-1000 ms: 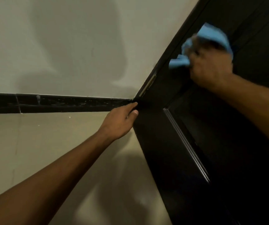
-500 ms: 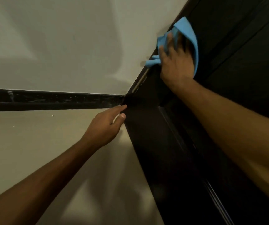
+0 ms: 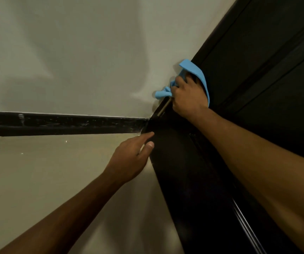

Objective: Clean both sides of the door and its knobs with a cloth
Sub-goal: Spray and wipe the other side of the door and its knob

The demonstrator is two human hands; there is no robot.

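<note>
Right hand (image 3: 188,99): presses blue cloth (image 3: 195,72) on door (image 3: 257,88) edge; keep it flat. Left hand (image 3: 129,162): fingers straight, steadying door below.

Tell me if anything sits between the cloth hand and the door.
Only the cloth itself. The right hand presses it against the door at the edge beside the wall; nothing else visible lies between them. The left hand rests lower on the door's edge, clear of the wiping spot.
</note>
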